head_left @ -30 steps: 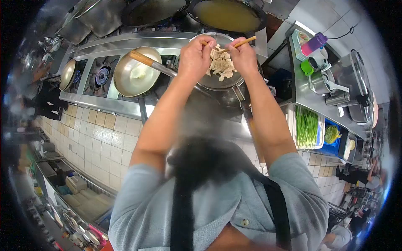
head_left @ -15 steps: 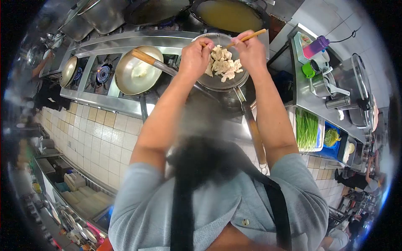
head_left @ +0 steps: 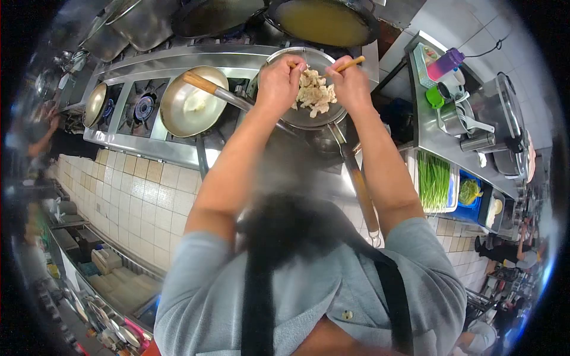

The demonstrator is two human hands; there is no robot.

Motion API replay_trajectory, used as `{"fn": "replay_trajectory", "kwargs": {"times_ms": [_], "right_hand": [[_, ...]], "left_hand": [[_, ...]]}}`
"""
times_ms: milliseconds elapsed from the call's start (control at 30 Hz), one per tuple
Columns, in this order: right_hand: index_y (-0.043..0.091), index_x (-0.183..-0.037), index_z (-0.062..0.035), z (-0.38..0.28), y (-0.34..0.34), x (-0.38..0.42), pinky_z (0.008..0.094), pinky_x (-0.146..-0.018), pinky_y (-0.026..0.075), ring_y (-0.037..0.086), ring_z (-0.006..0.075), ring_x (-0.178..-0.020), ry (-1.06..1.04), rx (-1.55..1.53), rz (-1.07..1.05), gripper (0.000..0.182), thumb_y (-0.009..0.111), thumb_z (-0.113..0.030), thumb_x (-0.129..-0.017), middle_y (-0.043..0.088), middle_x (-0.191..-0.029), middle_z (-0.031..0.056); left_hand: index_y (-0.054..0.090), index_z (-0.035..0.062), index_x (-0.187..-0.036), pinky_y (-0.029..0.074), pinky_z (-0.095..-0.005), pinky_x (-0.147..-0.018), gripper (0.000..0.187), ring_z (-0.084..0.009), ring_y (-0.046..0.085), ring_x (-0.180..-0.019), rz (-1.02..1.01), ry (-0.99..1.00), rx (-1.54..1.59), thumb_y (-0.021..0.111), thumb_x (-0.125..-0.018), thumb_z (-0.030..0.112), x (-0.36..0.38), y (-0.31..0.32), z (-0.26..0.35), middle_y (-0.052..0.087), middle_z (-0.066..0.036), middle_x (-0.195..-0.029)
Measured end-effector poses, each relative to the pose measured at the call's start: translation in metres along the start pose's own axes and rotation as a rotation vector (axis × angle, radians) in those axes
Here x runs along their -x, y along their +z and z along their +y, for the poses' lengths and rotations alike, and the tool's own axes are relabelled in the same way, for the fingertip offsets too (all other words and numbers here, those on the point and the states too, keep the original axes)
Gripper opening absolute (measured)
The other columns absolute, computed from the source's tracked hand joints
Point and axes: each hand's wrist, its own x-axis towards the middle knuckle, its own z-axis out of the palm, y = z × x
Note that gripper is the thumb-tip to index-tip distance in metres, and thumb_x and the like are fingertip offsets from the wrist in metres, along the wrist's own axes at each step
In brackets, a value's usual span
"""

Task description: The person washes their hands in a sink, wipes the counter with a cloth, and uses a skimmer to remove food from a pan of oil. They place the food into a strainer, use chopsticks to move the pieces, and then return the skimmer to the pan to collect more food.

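Pale cooked meat pieces point(head_left: 314, 94), which look like chicken, lie heaped in a round mesh strainer point(head_left: 310, 121) over the stove. My left hand point(head_left: 279, 84) is above the strainer's left side, fingers closed round a thin wooden stick whose end shows at the fingertips. On the other side, my right hand point(head_left: 352, 88) pinches a wooden chopstick point(head_left: 351, 64) that slants up to the right. Both hands are close to the meat. The strainer's long handle point(head_left: 360, 193) runs down between my forearms. Fingers partly hide the sticks' lower ends.
Left of the strainer is a metal pan point(head_left: 211, 118) with whitish residue; a wooden handle point(head_left: 200, 82) crosses it. Farther left a burner point(head_left: 144, 108) is lit. Behind stands a wok of yellowish liquid point(head_left: 320, 22). Green stalks point(head_left: 433, 181) fill a tray at right.
My right hand has moved slightly left and down, and its chopstick has shifted with it. My left hand stays nearly in place. The whole view has shifted a little.
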Motion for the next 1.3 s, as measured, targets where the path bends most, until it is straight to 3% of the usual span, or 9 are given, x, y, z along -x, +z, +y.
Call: {"fn": "replay_trajectory", "kwargs": {"times_ms": [433, 567, 633, 867, 933, 1067, 1167, 1200, 1300], "right_hand": [[0.055, -0.084, -0.0048, -0.024, -0.005, -0.005, 0.0337, -0.065, 0.047, 0.060, 0.0212, -0.067, 0.039, -0.168, -0.023, 0.011, 0.061, -0.014, -0.083, 0.062, -0.072, 0.0104], [0.056, -0.083, -0.0031, -0.001, 0.024, 0.001, 0.0301, -0.062, 0.046, 0.058, 0.0150, -0.065, -0.200, -0.151, 0.029, 0.015, 0.064, -0.015, -0.081, 0.062, -0.072, 0.0096], [0.056, -0.084, -0.0035, -0.015, 0.010, -0.005, 0.0308, -0.064, 0.046, 0.058, 0.0145, -0.067, 0.061, -0.159, -0.103, 0.015, 0.064, -0.016, -0.081, 0.063, -0.074, 0.0098], [0.055, -0.085, -0.0033, -0.006, 0.009, -0.001, 0.0292, -0.063, 0.046, 0.057, 0.0141, -0.065, 0.053, -0.117, -0.051, 0.017, 0.067, -0.015, -0.080, 0.061, -0.071, 0.0075], [0.055, -0.084, -0.0031, -0.003, 0.013, -0.005, 0.0282, -0.062, 0.046, 0.056, 0.0130, -0.065, 0.092, -0.193, -0.074, 0.016, 0.066, -0.014, -0.080, 0.060, -0.070, 0.0067], [0.055, -0.085, -0.0036, -0.012, 0.000, -0.010, 0.0264, -0.061, 0.045, 0.055, 0.0098, -0.064, 0.100, -0.324, -0.029, 0.013, 0.064, -0.011, -0.081, 0.060, -0.069, 0.0046], [0.054, -0.087, -0.0033, -0.037, -0.025, -0.001, 0.0267, -0.062, 0.045, 0.056, 0.0106, -0.066, 0.057, -0.251, -0.050, 0.015, 0.064, -0.012, -0.081, 0.061, -0.071, 0.0060], [0.054, -0.088, -0.0030, -0.030, -0.018, 0.005, 0.0270, -0.062, 0.045, 0.058, 0.0124, -0.068, 0.023, -0.170, -0.064, 0.017, 0.065, -0.014, -0.080, 0.063, -0.074, 0.0076], [0.054, -0.087, -0.0028, -0.018, -0.002, 0.018, 0.0268, -0.062, 0.045, 0.058, 0.0138, -0.068, 0.144, -0.112, -0.115, 0.018, 0.065, -0.015, -0.080, 0.063, -0.074, 0.0085]], "left_hand": [[0.063, 0.0047, -0.096, 0.049, -0.0360, -0.075, 0.020, -0.0293, 0.064, -0.085, 0.046, 0.015, -0.032, 0.057, -0.087, 0.021, 0.001, -0.002, -0.006, 0.066, -0.015, -0.089], [0.062, 0.0050, -0.097, 0.049, -0.0361, -0.075, 0.019, -0.0295, 0.065, -0.084, 0.056, 0.029, 0.048, 0.058, -0.086, 0.020, -0.001, -0.001, -0.005, 0.066, -0.015, -0.088], [0.062, 0.0048, -0.096, 0.049, -0.0359, -0.075, 0.019, -0.0289, 0.065, -0.084, 0.058, 0.041, 0.004, 0.057, -0.087, 0.020, 0.001, -0.002, -0.005, 0.067, -0.014, -0.088], [0.062, 0.0046, -0.099, 0.049, -0.0342, -0.077, 0.020, -0.0263, 0.065, -0.085, 0.037, 0.013, 0.080, 0.056, -0.087, 0.020, 0.000, -0.008, 0.008, 0.067, -0.014, -0.091], [0.061, 0.0045, -0.085, 0.049, -0.0314, -0.061, 0.005, -0.0243, 0.063, -0.064, 0.235, 0.151, 0.138, 0.058, -0.083, 0.008, 0.002, -0.012, 0.016, 0.064, -0.011, -0.073], [0.061, 0.0037, -0.087, 0.049, -0.0309, -0.060, 0.006, -0.0209, 0.063, -0.063, 0.151, 0.190, -0.068, 0.059, -0.084, 0.008, 0.003, -0.008, -0.003, 0.065, -0.011, -0.074], [0.061, 0.0033, -0.088, 0.049, -0.0302, -0.060, 0.007, -0.0203, 0.063, -0.064, 0.163, 0.099, 0.059, 0.058, -0.085, 0.009, 0.007, -0.011, 0.000, 0.066, -0.010, -0.075], [0.063, 0.0040, -0.098, 0.049, -0.0347, -0.078, 0.023, -0.0283, 0.065, -0.087, 0.071, 0.008, 0.047, 0.056, -0.087, 0.023, 0.008, -0.022, 0.009, 0.067, -0.014, -0.092], [0.063, 0.0034, -0.097, 0.049, -0.0348, -0.078, 0.025, -0.0284, 0.065, -0.086, 0.104, -0.009, 0.158, 0.056, -0.088, 0.025, 0.016, -0.035, 0.028, 0.067, -0.014, -0.091]]}}
